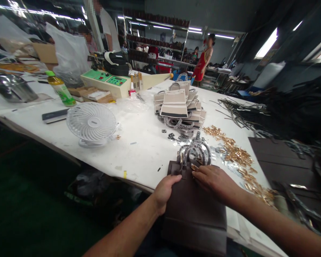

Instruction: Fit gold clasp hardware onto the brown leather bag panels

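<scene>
A dark brown leather bag panel (196, 207) hangs over the table's front edge, its upper part on the tabletop. My left hand (164, 192) grips its left side, thumb on top and fingers hidden beneath. Near the panel's top, my right hand (212, 180) has its fingers closed at a small gold metal fitting (194, 167). Another gold fitting shows upright by the strap to the left. Plastic-wrapped handles (196, 152) lie in loops just beyond the panel's top edge.
Loose gold fittings (237, 155) spread along the right. Behind the handles lies a pile of beige bag panels (175, 103). A white fan (92, 123), a bottle (60, 88) and a control box (109, 80) stand at left. More brown panels (273, 157) lie at right; people are farther back.
</scene>
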{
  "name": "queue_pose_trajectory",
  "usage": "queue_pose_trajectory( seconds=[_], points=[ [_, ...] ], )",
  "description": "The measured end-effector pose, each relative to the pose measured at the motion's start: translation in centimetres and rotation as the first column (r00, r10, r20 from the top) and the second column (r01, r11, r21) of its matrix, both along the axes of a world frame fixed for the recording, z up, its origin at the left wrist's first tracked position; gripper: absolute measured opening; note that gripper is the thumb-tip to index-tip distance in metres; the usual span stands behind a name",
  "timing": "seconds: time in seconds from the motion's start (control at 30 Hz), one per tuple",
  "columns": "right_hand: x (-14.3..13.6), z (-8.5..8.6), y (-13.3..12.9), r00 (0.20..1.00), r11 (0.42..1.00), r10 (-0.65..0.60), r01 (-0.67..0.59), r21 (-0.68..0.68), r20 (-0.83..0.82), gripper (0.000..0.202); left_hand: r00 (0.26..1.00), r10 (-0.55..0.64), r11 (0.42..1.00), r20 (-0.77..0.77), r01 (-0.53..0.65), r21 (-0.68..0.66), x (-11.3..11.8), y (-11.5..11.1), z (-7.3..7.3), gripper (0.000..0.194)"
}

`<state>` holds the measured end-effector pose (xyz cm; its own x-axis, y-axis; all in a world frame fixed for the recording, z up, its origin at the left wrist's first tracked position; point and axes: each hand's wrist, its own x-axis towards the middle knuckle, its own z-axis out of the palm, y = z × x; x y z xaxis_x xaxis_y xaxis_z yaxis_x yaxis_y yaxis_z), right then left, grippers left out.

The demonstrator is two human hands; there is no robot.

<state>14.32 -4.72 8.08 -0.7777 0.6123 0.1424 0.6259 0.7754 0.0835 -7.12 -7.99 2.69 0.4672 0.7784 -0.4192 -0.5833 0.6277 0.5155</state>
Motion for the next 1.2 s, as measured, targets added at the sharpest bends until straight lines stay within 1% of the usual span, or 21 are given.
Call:
queue_pose_trajectory(
  seconds=[0.1, 0.2, 0.43, 0.53, 0.63, 0.9, 1.0, 1.1, 1.2],
  points=[
    [0.4, -0.4, 0.4, 0.999, 1.0, 0.021, -0.02, 0.015, -0.025, 0.019, 1.0, 0.007, 1.0, 0.005, -0.007, -0.018, 0.1, 0.0, 0.1, 0.029],
    [0.7, -0.4, 0.5, 0.999, 0.999, 0.028, -0.029, -0.021, -0.035, 0.021, 1.0, 0.016, 1.0, -0.003, -0.016, -0.022, 0.1, -0.1, 0.1, 0.03],
    [0.4, 1.1, 0.5, 1.0, 0.981, -0.023, 0.021, -0.193, -0.008, 0.024, 1.0, 0.019, 1.0, -0.016, -0.019, -0.013, 0.1, -0.1, 0.0, 0.029],
    [0.1, 1.6, 0.7, 1.0, 0.968, -0.028, 0.026, -0.248, -0.003, 0.024, 0.999, 0.025, 1.0, -0.022, -0.025, -0.018, 0.2, -0.1, 0.0, 0.028],
    [-0.1, 1.9, 0.9, 1.0, 0.961, -0.031, 0.029, -0.274, -0.002, 0.023, 0.999, 0.031, 0.999, -0.032, -0.032, -0.027, 0.1, 0.0, 0.0, 0.027],
    [0.1, 1.3, 1.1, 0.999, 0.956, -0.048, 0.039, -0.29, -0.024, 0.022, 1.0, 0.019, 0.999, -0.022, -0.02, -0.036, -0.1, 0.2, 0.0, 0.027],
    [0.2, 1.5, 1.5, 0.997, 0.931, -0.054, 0.028, -0.363, -0.061, 0.02, 0.999, 0.028, 0.999, -0.039, -0.029, -0.026, 0.0, 0.1, -0.2, 0.028],
    [0.1, 2.2, 2.1, 0.997, 0.896, -0.017, -0.02, -0.443, -0.078, 0.02, 0.998, 0.03, 0.999, -0.053, -0.032, -0.031, 0.0, 0.0, -0.3, 0.03],
    [-0.1, 2.7, 2.4, 0.999, 0.896, 0.021, -0.032, -0.443, -0.03, 0.02, 0.999, 0.02, 0.999, -0.025, -0.021, -0.042, 0.1, 0.0, -0.3, 0.032]
  ],
)
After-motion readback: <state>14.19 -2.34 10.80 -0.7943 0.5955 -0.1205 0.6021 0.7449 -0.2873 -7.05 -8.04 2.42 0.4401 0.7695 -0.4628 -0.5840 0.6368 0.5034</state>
